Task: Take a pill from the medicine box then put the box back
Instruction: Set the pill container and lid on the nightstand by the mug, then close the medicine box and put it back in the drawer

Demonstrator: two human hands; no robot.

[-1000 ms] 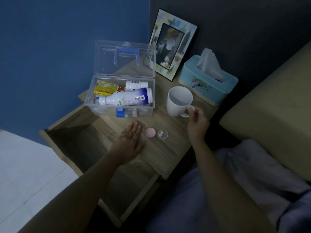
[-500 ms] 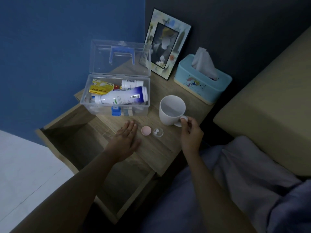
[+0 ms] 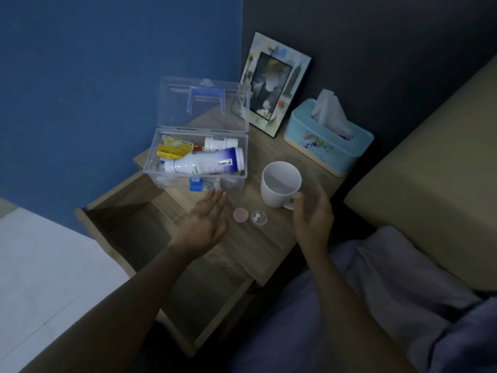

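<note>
The clear medicine box sits open at the nightstand's far left, long axis running left-right, while our left hand hovers flat, fingers spread and empty, and our right hand is loosely open beside the mug.

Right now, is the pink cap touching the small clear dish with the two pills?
Apart. The head view shows a strip of bare wood between the pink cap and the clear dish.

Mug, tissue box, photo frame
</note>
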